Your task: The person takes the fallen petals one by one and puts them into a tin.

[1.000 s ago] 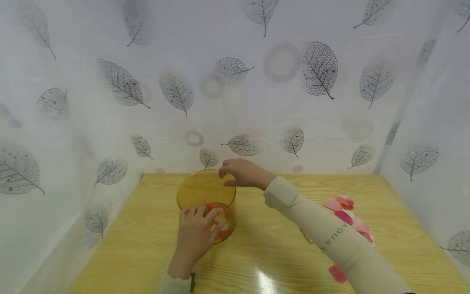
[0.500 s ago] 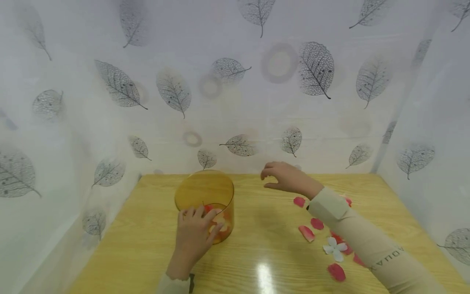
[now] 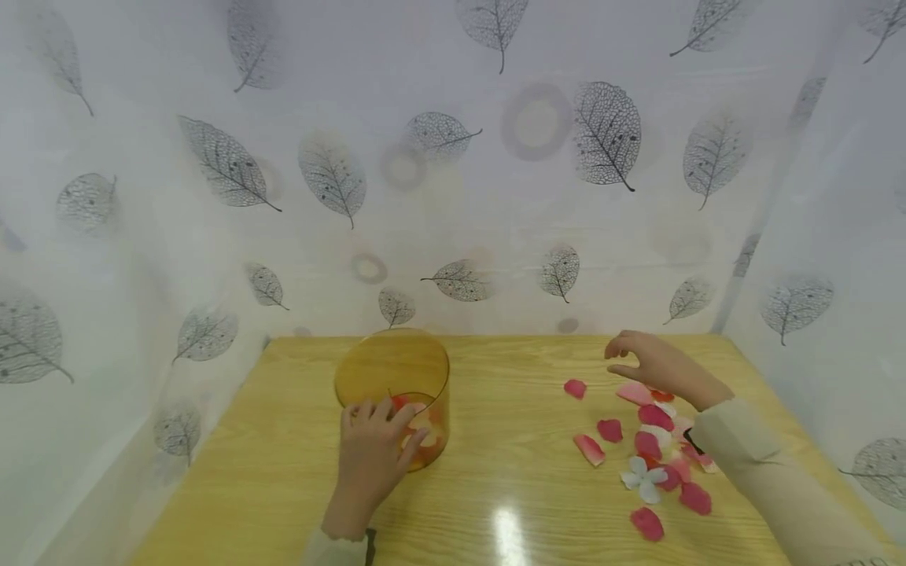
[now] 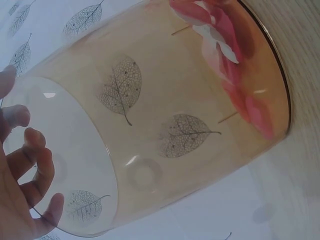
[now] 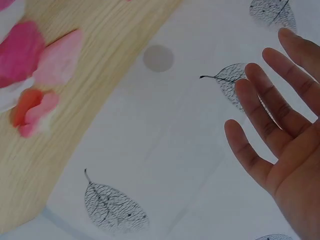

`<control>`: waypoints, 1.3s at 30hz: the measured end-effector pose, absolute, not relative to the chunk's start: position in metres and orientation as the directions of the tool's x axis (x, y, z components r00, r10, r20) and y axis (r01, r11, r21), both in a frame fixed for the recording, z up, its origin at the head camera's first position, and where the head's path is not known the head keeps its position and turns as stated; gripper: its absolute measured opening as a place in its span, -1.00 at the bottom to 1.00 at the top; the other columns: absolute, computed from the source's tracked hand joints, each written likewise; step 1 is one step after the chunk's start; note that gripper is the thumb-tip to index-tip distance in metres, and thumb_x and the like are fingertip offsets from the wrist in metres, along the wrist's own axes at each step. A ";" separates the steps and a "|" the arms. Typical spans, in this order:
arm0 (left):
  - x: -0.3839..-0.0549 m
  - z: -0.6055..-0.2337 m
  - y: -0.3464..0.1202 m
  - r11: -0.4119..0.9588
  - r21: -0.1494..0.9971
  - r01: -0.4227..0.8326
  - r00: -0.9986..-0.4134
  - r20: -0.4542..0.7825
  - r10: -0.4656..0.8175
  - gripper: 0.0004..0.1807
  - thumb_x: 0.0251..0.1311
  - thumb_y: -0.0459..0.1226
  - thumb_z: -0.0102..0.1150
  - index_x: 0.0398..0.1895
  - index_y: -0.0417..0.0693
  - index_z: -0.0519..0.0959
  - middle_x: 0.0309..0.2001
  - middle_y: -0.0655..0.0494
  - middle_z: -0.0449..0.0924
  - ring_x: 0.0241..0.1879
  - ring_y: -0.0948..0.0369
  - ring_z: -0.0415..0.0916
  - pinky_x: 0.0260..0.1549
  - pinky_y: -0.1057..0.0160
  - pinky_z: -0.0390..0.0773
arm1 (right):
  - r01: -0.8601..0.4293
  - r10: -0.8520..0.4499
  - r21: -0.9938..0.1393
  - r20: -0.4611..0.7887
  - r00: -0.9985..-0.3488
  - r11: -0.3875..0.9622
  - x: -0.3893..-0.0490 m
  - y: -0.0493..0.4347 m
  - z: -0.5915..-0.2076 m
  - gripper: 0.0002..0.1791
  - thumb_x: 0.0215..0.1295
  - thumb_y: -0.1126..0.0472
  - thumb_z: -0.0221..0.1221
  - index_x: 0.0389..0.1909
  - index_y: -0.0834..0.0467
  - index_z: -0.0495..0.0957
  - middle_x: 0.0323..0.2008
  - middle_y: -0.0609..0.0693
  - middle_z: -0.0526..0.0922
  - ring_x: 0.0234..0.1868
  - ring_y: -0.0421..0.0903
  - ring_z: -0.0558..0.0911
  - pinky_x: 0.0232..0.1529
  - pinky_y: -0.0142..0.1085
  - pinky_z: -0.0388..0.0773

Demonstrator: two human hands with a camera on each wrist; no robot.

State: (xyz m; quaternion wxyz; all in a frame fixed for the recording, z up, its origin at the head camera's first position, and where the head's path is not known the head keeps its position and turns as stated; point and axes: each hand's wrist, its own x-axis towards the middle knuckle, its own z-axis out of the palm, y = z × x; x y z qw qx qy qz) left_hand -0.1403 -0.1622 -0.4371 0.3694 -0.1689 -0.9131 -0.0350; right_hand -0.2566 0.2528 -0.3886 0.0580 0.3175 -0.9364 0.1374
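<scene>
Empty right hand, fingers parted, shifts right from transparent amber cylindrical container to pink, red, white petals, now within reach; left hand, curled, grips container.

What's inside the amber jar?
Pink, red and white petals lie at the bottom of the amber jar. In the head view, the left hand hides some of them; anything beneath the overlapping petals can't be seen.
</scene>
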 end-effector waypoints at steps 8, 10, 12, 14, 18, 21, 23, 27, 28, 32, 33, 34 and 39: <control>-0.139 -0.437 -0.163 0.939 -0.057 0.338 -0.655 0.703 0.278 -0.29 0.32 0.25 -0.63 -0.23 0.16 0.59 -0.46 0.11 0.53 -0.41 0.07 0.46 -0.24 -0.06 0.41 | -0.559 -0.559 -0.242 0.076 -0.825 0.793 -0.272 0.295 -0.414 -0.90 0.08 0.27 0.28 -0.40 0.19 0.57 -0.42 -0.04 0.60 -0.38 -0.11 0.54 -0.31 -0.17 0.53; -0.139 -0.437 -0.163 0.939 -0.055 0.339 -0.655 0.703 0.278 -0.29 0.32 0.25 -0.63 -0.23 0.16 0.59 -0.46 0.12 0.53 -0.41 0.08 0.45 -0.24 -0.06 0.41 | -0.531 -0.544 -0.262 0.024 -0.839 0.806 -0.278 0.303 -0.423 -0.91 0.10 0.25 0.27 -0.40 0.18 0.57 -0.42 -0.05 0.61 -0.40 -0.14 0.54 -0.33 -0.20 0.52; -0.139 -0.436 -0.163 0.938 -0.053 0.342 -0.656 0.702 0.278 -0.30 0.32 0.25 -0.62 -0.23 0.16 0.59 -0.46 0.12 0.52 -0.41 0.08 0.45 -0.24 -0.06 0.40 | -0.493 -0.522 -0.291 -0.024 -0.853 0.820 -0.285 0.313 -0.434 -0.90 0.13 0.23 0.26 -0.42 0.18 0.56 -0.44 -0.04 0.60 -0.42 -0.15 0.53 -0.36 -0.22 0.51; -0.139 -0.436 -0.163 0.938 -0.052 0.344 -0.655 0.702 0.279 -0.30 0.33 0.25 -0.62 -0.23 0.16 0.59 -0.47 0.12 0.52 -0.42 0.08 0.44 -0.24 -0.05 0.40 | -0.453 -0.493 -0.309 -0.061 -0.868 0.836 -0.292 0.323 -0.444 -0.85 0.15 0.18 0.25 -0.42 0.20 0.55 -0.45 -0.03 0.60 -0.43 -0.16 0.52 -0.38 -0.24 0.50; -0.140 -0.437 -0.163 0.937 -0.056 0.344 -0.652 0.704 0.282 -0.30 0.33 0.24 -0.62 -0.24 0.15 0.58 -0.47 0.12 0.51 -0.42 0.08 0.44 -0.26 -0.04 0.40 | -0.393 -0.445 -0.322 -0.104 -0.890 0.861 -0.302 0.339 -0.459 -0.81 0.13 0.18 0.25 -0.44 0.24 0.52 -0.47 0.04 0.60 -0.44 -0.10 0.53 -0.40 -0.22 0.50; -0.140 -0.438 -0.163 0.937 -0.059 0.344 -0.654 0.701 0.284 -0.32 0.34 0.23 -0.61 -0.24 0.16 0.58 -0.47 0.12 0.51 -0.42 0.08 0.44 -0.26 -0.03 0.40 | -0.379 -0.433 -0.322 -0.112 -0.895 0.868 -0.306 0.346 -0.462 -0.85 0.09 0.24 0.25 -0.45 0.25 0.51 -0.48 0.06 0.59 -0.45 -0.07 0.53 -0.41 -0.21 0.50; -0.141 -0.438 -0.163 0.936 -0.062 0.345 -0.654 0.700 0.287 -0.38 0.34 0.22 -0.52 -0.23 0.17 0.58 -0.46 0.13 0.51 -0.42 0.09 0.43 -0.26 -0.03 0.40 | -0.394 -0.444 -0.313 -0.106 -0.890 0.864 -0.306 0.346 -0.462 -0.86 0.09 0.25 0.24 -0.46 0.24 0.51 -0.49 0.04 0.59 -0.47 -0.09 0.52 -0.42 -0.22 0.49; -0.141 -0.437 -0.163 0.935 -0.076 0.346 -0.648 0.702 0.296 -0.61 0.19 0.15 -0.12 -0.24 0.17 0.57 -0.46 0.13 0.52 -0.42 0.10 0.43 -0.26 -0.02 0.41 | -0.435 -0.484 -0.315 -0.098 -0.869 0.844 -0.302 0.338 -0.456 -0.89 0.11 0.24 0.23 -0.45 0.21 0.53 -0.52 -0.04 0.58 -0.51 -0.19 0.48 -0.45 -0.29 0.45; -0.142 -0.437 -0.163 0.935 -0.080 0.344 -0.646 0.703 0.298 -0.65 0.12 0.13 -0.04 -0.24 0.16 0.57 -0.46 0.13 0.52 -0.43 0.10 0.44 -0.26 -0.02 0.41 | -0.440 -0.494 -0.325 -0.104 -0.863 0.837 -0.301 0.335 -0.454 -0.91 0.11 0.26 0.22 -0.45 0.20 0.53 -0.53 -0.05 0.57 -0.52 -0.21 0.47 -0.46 -0.31 0.45; -0.142 -0.435 -0.163 0.937 -0.089 0.337 -0.646 0.703 0.298 -0.69 -0.01 0.07 0.16 -0.25 0.15 0.57 -0.46 0.12 0.53 -0.43 0.09 0.45 -0.26 -0.02 0.42 | -0.459 -0.532 -0.346 -0.153 -0.833 0.818 -0.296 0.324 -0.450 -0.92 0.03 0.33 0.24 -0.44 0.19 0.52 -0.49 -0.05 0.57 -0.50 -0.22 0.46 -0.46 -0.34 0.44; -0.142 -0.435 -0.163 0.938 -0.090 0.336 -0.647 0.702 0.299 -0.70 -0.01 0.06 0.18 -0.26 0.15 0.56 -0.46 0.12 0.53 -0.43 0.09 0.46 -0.26 -0.02 0.42 | -0.453 -0.532 -0.351 -0.171 -0.829 0.820 -0.295 0.322 -0.450 -0.90 0.01 0.33 0.25 -0.42 0.19 0.53 -0.47 -0.04 0.58 -0.48 -0.21 0.46 -0.45 -0.34 0.46; -0.142 -0.434 -0.163 0.938 -0.089 0.336 -0.648 0.701 0.298 -0.70 -0.02 0.06 0.20 -0.27 0.15 0.56 -0.46 0.12 0.53 -0.43 0.09 0.46 -0.26 -0.02 0.42 | -0.441 -0.526 -0.353 -0.193 -0.828 0.825 -0.294 0.320 -0.451 -0.88 0.01 0.33 0.27 -0.41 0.19 0.53 -0.46 -0.04 0.58 -0.47 -0.20 0.47 -0.44 -0.34 0.47; -0.140 -0.434 -0.162 0.940 -0.089 0.329 -0.660 0.690 0.296 -0.70 -0.05 0.05 0.26 -0.29 0.14 0.55 -0.45 0.12 0.53 -0.41 0.09 0.46 -0.25 -0.02 0.43 | -0.386 -0.488 -0.349 -0.280 -0.827 0.854 -0.286 0.317 -0.461 -0.81 -0.02 0.28 0.35 -0.35 0.16 0.58 -0.40 -0.06 0.61 -0.41 -0.17 0.49 -0.37 -0.30 0.54</control>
